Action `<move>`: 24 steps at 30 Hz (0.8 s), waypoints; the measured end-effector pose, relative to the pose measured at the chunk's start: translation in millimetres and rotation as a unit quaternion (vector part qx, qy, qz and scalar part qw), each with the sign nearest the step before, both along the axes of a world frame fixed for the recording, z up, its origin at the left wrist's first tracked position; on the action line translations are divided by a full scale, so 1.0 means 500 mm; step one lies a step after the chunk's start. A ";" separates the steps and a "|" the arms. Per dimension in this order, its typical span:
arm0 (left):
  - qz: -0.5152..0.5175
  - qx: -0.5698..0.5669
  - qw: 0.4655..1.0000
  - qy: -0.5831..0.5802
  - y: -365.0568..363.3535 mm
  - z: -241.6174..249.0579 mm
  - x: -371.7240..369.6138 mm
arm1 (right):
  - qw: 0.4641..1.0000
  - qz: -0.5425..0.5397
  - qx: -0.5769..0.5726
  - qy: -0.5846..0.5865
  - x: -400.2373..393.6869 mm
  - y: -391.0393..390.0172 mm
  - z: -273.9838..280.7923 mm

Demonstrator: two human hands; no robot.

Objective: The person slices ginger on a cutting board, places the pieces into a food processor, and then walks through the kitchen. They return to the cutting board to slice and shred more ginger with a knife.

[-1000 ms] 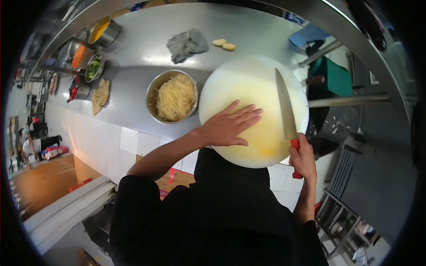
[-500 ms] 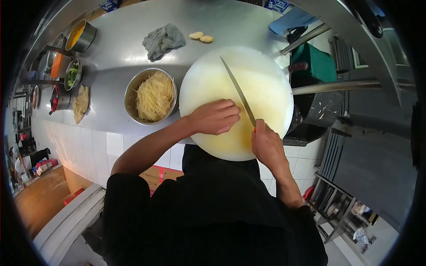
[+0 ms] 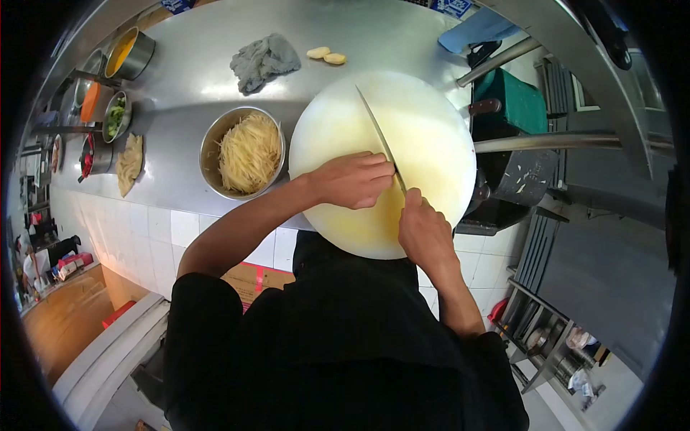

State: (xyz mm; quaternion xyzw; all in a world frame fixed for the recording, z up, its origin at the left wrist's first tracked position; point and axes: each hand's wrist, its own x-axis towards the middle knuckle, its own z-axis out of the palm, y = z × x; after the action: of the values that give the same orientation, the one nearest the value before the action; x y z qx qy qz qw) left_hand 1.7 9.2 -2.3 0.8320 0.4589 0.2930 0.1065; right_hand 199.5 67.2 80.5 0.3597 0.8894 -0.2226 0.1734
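now, the left hand [image 3: 356, 179] had drawn its fingers in, where it had lain spread on the board [image 3: 431, 122] a second earlier. they were bent and pressed together, close against the knife [image 3: 376, 130]; whether they pinched anything could not be told, the undersides being hidden. the right hand [image 3: 429, 230], at the board's 5 o'clock, was wrapped around the mostly hidden handle. the blade had come in from the board's 3 o'clock side and pointed toward 11, so both hands appeared to be working at one spot, with fingers and edge near each other (judgement). pale shreds [image 3: 249, 152] sat heaped in the metal bowl [image 3: 205, 154], just off the board at 9 o'clock. two pale pieces [image 3: 335, 58] lay beyond the rim at 11, a grey cloth [image 3: 264, 63] at 10.
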 end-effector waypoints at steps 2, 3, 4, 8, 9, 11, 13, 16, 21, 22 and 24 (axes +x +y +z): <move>0.000 0.007 1.000 0.006 0.003 -0.006 0.001 | 1.000 -0.002 0.007 0.030 -0.005 0.005 -0.024; 0.001 0.009 1.000 0.005 0.006 -0.007 0.001 | 1.000 0.000 0.009 0.030 -0.004 0.007 -0.016; 0.001 0.005 1.000 0.008 0.008 -0.010 -0.001 | 1.000 0.002 0.005 0.022 -0.007 0.009 0.000; 0.000 0.024 0.999 -0.021 0.005 -0.017 0.004 | 1.000 -0.006 -0.006 0.017 -0.010 0.009 -0.016; 0.005 0.024 0.999 -0.020 0.008 -0.015 0.001 | 1.000 -0.001 -0.006 0.017 -0.013 0.014 -0.012; 0.002 0.028 1.000 -0.008 0.003 -0.011 0.001 | 1.000 -0.006 -0.023 0.012 -0.012 0.008 0.002; 0.001 0.019 1.000 -0.005 -0.002 -0.015 0.003 | 1.000 -0.004 -0.023 -0.001 -0.007 0.005 0.003; 0.004 0.018 1.000 -0.013 -0.002 -0.010 0.001 | 1.000 -0.001 -0.019 -0.001 -0.009 0.006 -0.016; -0.002 0.019 0.999 -0.025 -0.004 -0.021 0.000 | 0.999 -0.006 -0.035 -0.022 -0.017 0.006 0.018; 0.002 0.020 0.999 -0.027 -0.003 -0.021 0.000 | 0.999 -0.012 -0.036 -0.014 -0.018 0.009 0.001; 0.006 0.024 0.999 -0.030 0.002 -0.018 -0.001 | 0.999 -0.016 -0.035 -0.006 -0.019 0.014 0.001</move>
State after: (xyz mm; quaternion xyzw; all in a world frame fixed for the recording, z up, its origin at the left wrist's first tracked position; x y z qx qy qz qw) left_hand 1.3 10.4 -11.4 0.8224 0.4531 0.3297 0.0984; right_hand 189.8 74.0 81.0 0.3686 0.8744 -0.2537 0.1876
